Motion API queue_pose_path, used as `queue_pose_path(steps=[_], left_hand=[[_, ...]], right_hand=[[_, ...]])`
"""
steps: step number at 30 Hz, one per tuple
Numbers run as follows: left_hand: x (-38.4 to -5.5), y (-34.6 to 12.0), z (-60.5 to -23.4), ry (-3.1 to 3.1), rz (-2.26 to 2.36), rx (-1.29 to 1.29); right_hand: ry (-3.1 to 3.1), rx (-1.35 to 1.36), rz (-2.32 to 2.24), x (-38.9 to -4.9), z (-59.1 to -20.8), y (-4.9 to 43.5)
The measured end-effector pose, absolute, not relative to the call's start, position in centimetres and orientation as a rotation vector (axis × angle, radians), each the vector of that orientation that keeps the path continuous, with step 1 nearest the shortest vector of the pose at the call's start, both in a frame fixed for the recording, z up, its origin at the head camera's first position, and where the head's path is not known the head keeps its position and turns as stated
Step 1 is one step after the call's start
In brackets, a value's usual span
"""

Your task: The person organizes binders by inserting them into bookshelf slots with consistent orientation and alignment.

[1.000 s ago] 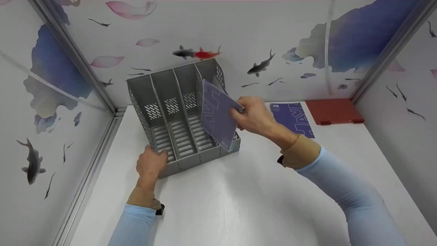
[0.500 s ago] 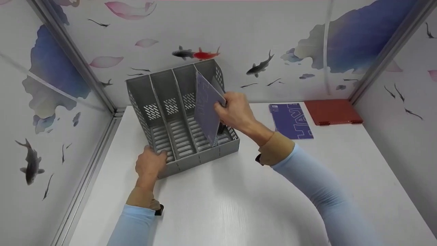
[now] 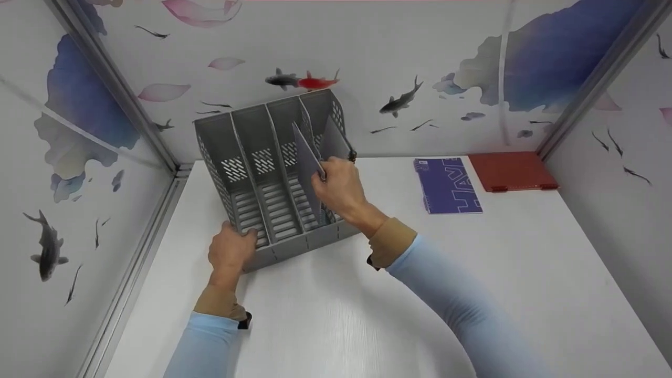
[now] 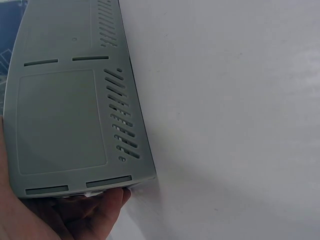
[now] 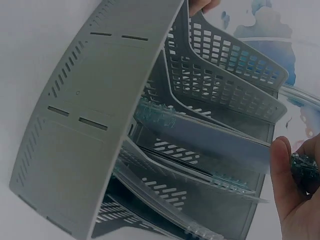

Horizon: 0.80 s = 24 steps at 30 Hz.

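Note:
A grey file organizer (image 3: 291,242) with slanted dividers stands at the back of the table. My left hand (image 3: 231,249) grips its front left corner, thumb over the rim; in the left wrist view, curled fingers (image 4: 102,212) lie against the organizer's end. With my right hand (image 3: 341,188) I pinch a purple spiral notebook (image 3: 307,170) by its upper edge. The notebook is upright in the third compartment from the left, its lower edge near the slotted floor. In the right wrist view, my thumb (image 5: 282,172) lies at the notebook's edge (image 5: 200,137). Another notebook (image 3: 335,140) leans in the rightmost compartment.
To the right, a purple notebook (image 3: 449,186) lies flat on the white table (image 3: 525,273). Beside it, at the back right, is a red-brown folder-like item (image 3: 513,171). Printed wall panels (image 3: 399,47) enclose the back and sides.
My right hand has moved left and lower, carrying the notebook from over the rightmost compartments into the third one. My left hand and the organizer have stayed in place.

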<state>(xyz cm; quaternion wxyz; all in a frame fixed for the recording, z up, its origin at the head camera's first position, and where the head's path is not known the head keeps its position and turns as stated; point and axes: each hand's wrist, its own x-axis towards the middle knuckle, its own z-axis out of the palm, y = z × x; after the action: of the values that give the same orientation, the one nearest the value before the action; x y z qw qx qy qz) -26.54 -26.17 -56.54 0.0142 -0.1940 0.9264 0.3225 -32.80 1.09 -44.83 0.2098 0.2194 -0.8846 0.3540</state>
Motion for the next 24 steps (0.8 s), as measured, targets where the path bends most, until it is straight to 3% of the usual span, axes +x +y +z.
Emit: queue_pose_path(steps=[12,24], left_hand=[[-26.2,-26.2,-56.6,2.898,1.015,-0.607],[-26.4,-26.2,-56.6,2.893,1.014,-0.617]], right_hand=[[-2.599,0.514,0.963,-33.8,-47.6,0.5],[-2.845,0.395,0.639,-33.8,-47.8,0.9]])
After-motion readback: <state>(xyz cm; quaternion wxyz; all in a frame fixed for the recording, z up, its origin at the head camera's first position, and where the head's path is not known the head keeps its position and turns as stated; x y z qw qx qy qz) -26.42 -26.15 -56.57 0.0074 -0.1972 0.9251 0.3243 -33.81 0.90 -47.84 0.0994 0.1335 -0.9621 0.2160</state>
